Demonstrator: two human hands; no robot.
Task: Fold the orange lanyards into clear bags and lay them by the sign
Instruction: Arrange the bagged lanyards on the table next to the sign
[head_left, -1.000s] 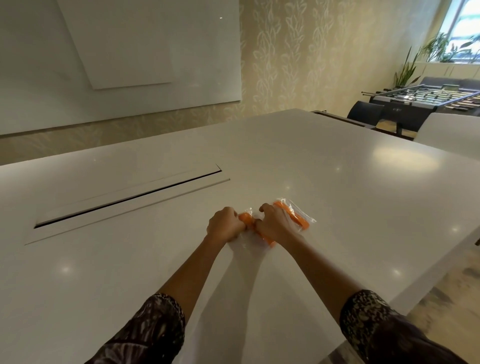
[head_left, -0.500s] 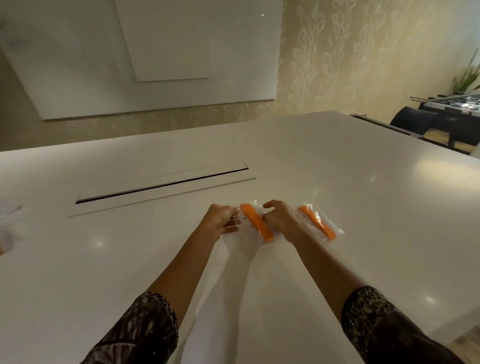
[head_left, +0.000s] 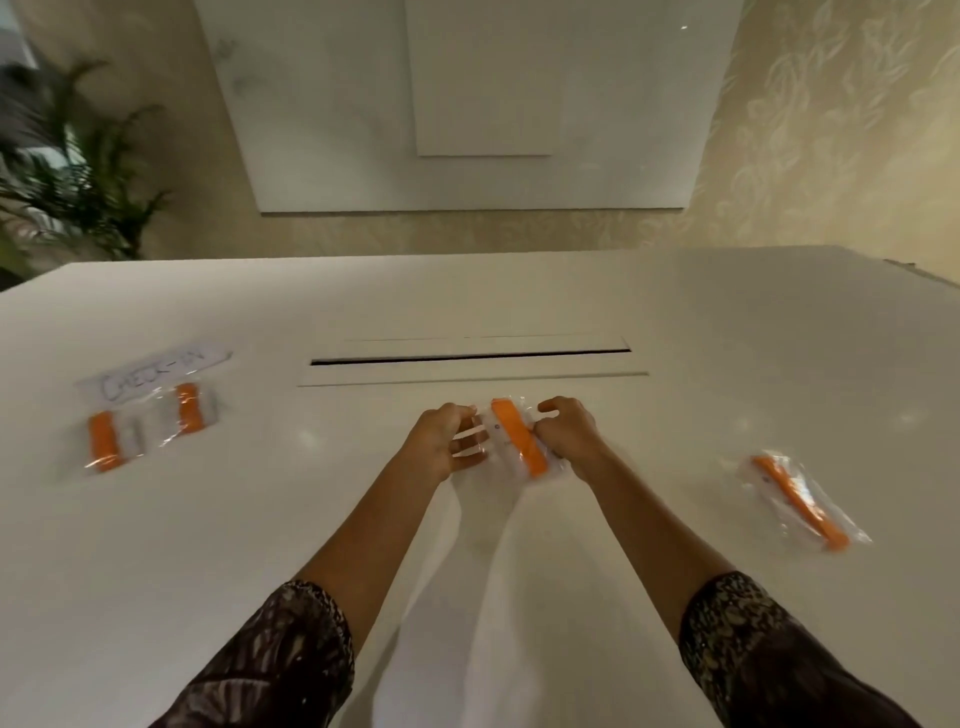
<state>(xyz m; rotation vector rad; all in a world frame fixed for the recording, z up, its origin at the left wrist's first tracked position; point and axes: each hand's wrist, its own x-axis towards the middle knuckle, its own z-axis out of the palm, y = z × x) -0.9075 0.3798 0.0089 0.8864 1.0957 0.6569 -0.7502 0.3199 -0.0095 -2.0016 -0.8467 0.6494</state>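
Orange lanyard (head_left: 519, 439) sits folded inside the clear bag (head_left: 497, 449) at the centre of the table (head_left: 727, 338). Left hand (head_left: 441, 441) and right hand (head_left: 566, 436) pinch the bag's opposite edges, fingers curled. Step in hand: probably closing the bag. Next: carry it left to the sign (head_left: 156, 374), beside the two bags (head_left: 104, 441) there. A spare bag (head_left: 800, 499) lies well to the right. The bag seal and sign lettering are blurred.

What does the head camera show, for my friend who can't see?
The left hand and right hand hold a clear bag holding an orange lanyard at a white table. Two filled bags lie by the CHECK-IN sign at left, another bag at right.
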